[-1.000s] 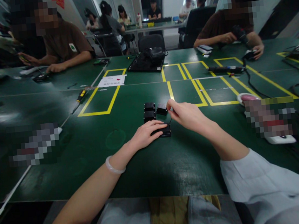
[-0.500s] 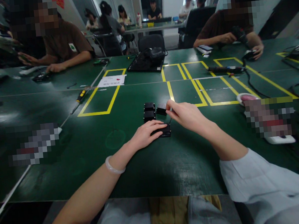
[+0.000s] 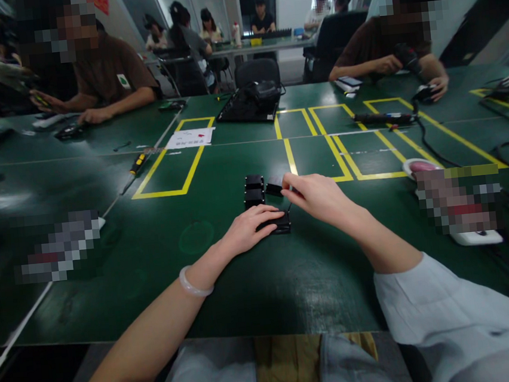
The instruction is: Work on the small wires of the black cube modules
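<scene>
A screwdriver [image 3: 138, 163] lies well off to my left on the green table [image 3: 134, 304]. My left hand [image 3: 247, 229] spreads over the near block [image 3: 282, 228], thumb and fingers on it; whether they clamp it or merely rest, I cannot tell. If that hold is light, the block could skid on the smooth tabletop. Just beyond my fingers, two blocks [image 3: 255, 196] stand in a row, where a bump from my knuckles could knock them askew. To their right, an angled block [image 3: 274, 186] sits close by my right fingertips; a slip could shove it away. My right hand [image 3: 320, 196] pinches a thin tool [image 3: 289, 207], its lower end at the near block's right end. A poor angle could send the tip skating, scratching the block or jabbing my left fingers.
</scene>
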`<state>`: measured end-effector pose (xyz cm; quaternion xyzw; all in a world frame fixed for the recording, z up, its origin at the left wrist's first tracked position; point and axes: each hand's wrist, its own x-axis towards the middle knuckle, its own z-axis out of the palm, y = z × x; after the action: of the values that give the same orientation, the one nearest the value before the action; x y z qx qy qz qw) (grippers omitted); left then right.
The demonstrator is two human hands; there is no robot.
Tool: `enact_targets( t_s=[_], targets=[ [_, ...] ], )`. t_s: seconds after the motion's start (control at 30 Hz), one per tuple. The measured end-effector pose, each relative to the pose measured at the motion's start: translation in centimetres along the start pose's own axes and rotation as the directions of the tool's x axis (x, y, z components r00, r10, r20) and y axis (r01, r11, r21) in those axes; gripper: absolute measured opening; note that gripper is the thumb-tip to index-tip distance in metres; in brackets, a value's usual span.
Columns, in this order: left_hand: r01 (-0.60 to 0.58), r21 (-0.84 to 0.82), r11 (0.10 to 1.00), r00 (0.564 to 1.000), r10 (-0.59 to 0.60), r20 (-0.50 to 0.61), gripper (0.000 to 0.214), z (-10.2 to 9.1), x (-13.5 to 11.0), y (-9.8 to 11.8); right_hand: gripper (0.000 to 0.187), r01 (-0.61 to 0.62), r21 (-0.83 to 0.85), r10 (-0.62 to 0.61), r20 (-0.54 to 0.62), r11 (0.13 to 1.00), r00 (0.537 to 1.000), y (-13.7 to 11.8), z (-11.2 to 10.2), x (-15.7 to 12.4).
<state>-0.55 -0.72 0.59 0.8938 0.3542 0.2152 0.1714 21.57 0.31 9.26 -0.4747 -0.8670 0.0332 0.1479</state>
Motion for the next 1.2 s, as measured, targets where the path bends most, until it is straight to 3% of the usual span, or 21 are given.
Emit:
enact_targets(
  t_s=[0.83,1.2],
  targets=[
    [-0.005,-0.013,1.0,1.0,0.005,-0.001,0.033,0.1,-0.04,-0.13,0.022,-0.055,-0.036,0.055,-0.001,0.998,0.998,0.11,0.39,0.13],
    [-0.007,-0.007,1.0,1.0,0.007,-0.003,0.034,0.2,-0.03,-0.23,0.025,-0.025,-0.037,0.025,0.016,0.999,1.0,0.05,-0.07,-0.08]
  ],
)
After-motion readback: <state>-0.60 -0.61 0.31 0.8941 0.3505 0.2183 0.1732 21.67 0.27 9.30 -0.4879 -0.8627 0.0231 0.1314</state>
